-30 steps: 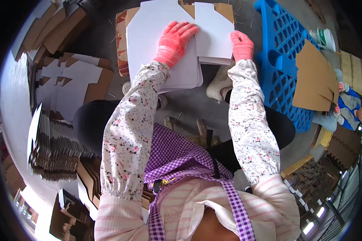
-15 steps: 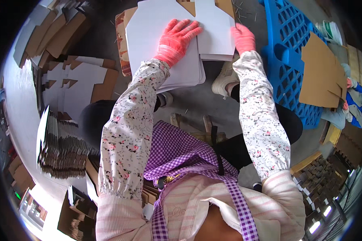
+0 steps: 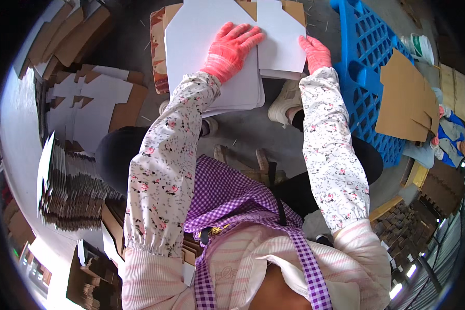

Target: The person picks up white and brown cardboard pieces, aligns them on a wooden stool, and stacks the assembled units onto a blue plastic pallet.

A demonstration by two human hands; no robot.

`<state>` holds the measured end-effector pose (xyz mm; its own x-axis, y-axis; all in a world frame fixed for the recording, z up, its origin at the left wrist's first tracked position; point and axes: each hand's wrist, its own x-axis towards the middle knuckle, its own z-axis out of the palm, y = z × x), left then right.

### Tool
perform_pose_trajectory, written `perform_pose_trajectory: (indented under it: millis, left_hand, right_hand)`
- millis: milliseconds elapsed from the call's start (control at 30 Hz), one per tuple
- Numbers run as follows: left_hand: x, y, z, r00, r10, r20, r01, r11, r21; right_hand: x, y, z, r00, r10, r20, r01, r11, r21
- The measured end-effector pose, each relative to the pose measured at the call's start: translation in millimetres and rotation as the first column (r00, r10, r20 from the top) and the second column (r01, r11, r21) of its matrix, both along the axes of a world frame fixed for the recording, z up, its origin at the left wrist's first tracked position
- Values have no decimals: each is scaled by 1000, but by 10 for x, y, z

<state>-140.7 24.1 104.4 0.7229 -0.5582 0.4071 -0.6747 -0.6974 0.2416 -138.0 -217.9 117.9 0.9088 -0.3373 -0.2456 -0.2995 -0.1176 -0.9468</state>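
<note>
Pressing flat, grip released: left hand and right hand on white cardboard sheets.

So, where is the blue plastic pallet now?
In the head view, the blue plastic pallet lies upper right, just right of the right hand, with brown cardboard sheets on it.

Bright even daylight, sharp centre, dark warped fisheye rim.
</note>
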Motion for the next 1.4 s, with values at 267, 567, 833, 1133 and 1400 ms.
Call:
perform_pose_trajectory:
  millis: [267,567,833,1133,1400]
  left_hand:
    - [94,12,21,998,-12,58,10,999,33]
    - [549,644,-216,805,567,175,-522,817,-247]
    - [448,665,-89,844,505,181,-467,858,-214]
    - [202,-63,99,979,-168,112,175,983,-62]
    - [215,119,74,988,-127,92,135,988,-78]
  right_hand:
    - [6,94,-79,992,-125,-5,124,991,-46]
    - [-5,15,-201,991,-77,105,101,964,-248]
    - [-23,85,-147,996,-66,66,82,956,-281]
    - [-79,-108,84,998,32,-54,-61,670,-740]
    - [-1037,-890,1114,984,-175,41,14,-155,-988]
